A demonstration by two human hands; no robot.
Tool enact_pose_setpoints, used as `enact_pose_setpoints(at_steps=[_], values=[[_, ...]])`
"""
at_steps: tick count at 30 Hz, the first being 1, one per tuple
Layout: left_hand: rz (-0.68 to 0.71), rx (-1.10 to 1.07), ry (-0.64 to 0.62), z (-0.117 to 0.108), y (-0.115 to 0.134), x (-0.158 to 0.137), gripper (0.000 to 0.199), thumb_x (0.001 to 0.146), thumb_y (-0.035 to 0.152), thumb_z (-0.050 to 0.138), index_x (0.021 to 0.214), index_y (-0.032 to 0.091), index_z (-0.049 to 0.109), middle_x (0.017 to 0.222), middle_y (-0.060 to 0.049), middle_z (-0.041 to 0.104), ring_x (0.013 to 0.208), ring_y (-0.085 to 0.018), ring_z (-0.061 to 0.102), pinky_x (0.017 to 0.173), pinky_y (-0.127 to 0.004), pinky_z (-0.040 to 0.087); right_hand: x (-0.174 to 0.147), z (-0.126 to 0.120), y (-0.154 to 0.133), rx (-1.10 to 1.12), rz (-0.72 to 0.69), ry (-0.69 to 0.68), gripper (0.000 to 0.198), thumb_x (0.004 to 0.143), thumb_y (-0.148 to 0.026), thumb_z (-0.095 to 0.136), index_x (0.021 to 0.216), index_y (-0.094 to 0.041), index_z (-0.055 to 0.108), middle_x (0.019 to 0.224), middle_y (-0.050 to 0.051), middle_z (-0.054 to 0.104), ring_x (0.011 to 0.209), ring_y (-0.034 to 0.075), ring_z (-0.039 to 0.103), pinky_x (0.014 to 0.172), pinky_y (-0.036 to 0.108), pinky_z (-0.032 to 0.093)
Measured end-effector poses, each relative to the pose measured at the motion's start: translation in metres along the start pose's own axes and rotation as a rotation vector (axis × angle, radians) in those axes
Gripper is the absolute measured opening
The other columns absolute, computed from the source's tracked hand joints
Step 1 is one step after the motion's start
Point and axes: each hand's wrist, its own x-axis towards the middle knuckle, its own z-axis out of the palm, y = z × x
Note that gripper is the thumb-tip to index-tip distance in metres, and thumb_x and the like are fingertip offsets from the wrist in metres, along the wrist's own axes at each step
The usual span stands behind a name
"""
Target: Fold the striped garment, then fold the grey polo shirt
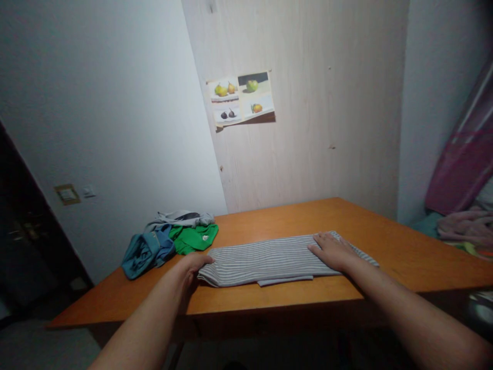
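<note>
A grey-and-white striped garment [265, 261], folded into a long flat strip, lies across the front part of the wooden table. At its left end, my left hand [194, 264] is closed on the edge, the thumb on top and the other fingers mostly hidden. My right hand [333, 250] rests flat on the right end with its fingers stretched out. A small plain flap of cloth [285, 281] shows from under the strip's front edge. What exact kind of garment it is cannot be made out in this folded state.
On the table's left side [115, 298] sits a loose pile of clothes: a green piece [194, 237], a blue one [148, 249] and a grey one [181, 218]. A fruit picture [242, 100] hangs on the wall behind. Pinkish fabric [466, 226] lies beyond the table's right edge.
</note>
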Motion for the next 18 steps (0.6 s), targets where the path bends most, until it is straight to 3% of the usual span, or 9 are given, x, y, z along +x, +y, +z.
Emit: enact_pose_setpoints(at_steps=[10, 18], values=[[0.101, 0.027, -0.063, 0.005, 0.036, 0.010, 0.013, 0.072, 0.028, 0.064, 0.066, 0.018, 0.058, 0.056, -0.001, 0.062, 0.056, -0.018, 0.062, 0.044, -0.023, 0.039, -0.004, -0.006, -0.004, 0.018, -0.005, -0.012, 0.077, 0.096, -0.066, 0.023, 0.155, -0.017, 0.038, 0.164, 0.011, 0.029, 0.152, 0.031, 0.020, 0.120, 0.059, 0.013], [0.236, 0.047, -0.124, 0.047, 0.074, 0.003, 0.006, 0.074, 0.020, 0.057, 0.070, 0.017, 0.061, 0.058, 0.002, 0.059, 0.054, -0.012, 0.055, 0.046, -0.020, 0.033, -0.003, -0.007, -0.005, 0.018, -0.006, -0.017, 0.076, 0.097, -0.064, 0.024, 0.155, -0.018, 0.038, 0.164, 0.012, 0.029, 0.152, 0.031, 0.020, 0.121, 0.058, 0.013]])
